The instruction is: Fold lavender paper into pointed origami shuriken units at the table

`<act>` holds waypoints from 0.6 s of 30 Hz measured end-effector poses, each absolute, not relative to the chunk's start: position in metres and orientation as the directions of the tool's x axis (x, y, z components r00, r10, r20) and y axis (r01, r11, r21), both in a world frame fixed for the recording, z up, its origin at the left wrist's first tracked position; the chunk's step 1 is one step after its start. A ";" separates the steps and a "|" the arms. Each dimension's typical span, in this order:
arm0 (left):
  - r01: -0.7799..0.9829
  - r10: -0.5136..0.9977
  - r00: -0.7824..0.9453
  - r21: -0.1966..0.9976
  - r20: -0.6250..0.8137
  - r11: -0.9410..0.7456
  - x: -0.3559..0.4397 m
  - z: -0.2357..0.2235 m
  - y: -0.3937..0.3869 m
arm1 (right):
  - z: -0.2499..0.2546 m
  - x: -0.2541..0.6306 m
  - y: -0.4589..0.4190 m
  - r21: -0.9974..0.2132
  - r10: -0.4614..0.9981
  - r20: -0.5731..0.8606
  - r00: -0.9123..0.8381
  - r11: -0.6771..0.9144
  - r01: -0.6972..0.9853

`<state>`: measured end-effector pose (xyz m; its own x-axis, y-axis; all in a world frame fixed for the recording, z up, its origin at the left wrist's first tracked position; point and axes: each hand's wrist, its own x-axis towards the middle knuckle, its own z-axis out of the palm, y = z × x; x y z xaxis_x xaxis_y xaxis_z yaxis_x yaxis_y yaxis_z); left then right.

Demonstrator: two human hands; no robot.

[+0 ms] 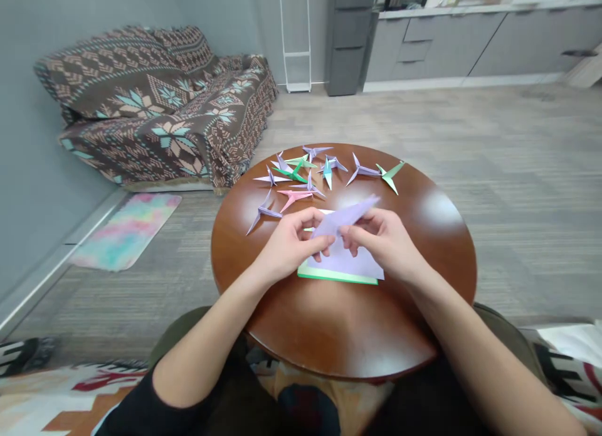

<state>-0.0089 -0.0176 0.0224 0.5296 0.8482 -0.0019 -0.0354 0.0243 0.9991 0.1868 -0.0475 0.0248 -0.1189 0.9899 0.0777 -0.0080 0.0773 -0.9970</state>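
Observation:
Between my two hands a folded sheet of purple origami paper (345, 215) is held a little above the table, its pointed end toward the upper right. My left hand (303, 238) pinches its left side with thumb and fingers. My right hand (376, 235) grips the right side, the thumb and fingertips closed on the paper. Right beneath lies a stack of square paper (341, 276), purple on top with pale green and green edges below. Beyond my hands several folded paper figures lie scattered, among them a pink one (295, 196), a green one (294, 170) and a purple one (360, 170).
All this rests on a round brown wooden table (324, 335) in front of my knees. A sofa with a patterned cover (179, 116) stands at the far left, a pastel mat (129, 229) on the floor beside it. Grey cabinets (442, 44) line the back right.

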 end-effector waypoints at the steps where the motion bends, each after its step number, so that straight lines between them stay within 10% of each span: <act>1: -0.011 0.848 0.530 1.000 -0.003 0.010 -0.011 0.023 -0.016 | 0.025 0.188 -0.047 -0.996 0.991 0.091 -0.095 0.091 -0.008; 10: -0.426 0.972 0.230 0.903 0.043 0.060 -0.008 0.026 -0.011 | 0.021 0.192 -0.045 -0.964 1.000 0.019 -0.008 0.016 -0.265; 18: -0.249 0.982 0.179 0.968 0.052 -0.006 0.000 0.020 -0.018 | 0.027 0.184 -0.050 -0.995 0.995 0.095 -0.044 0.096 0.027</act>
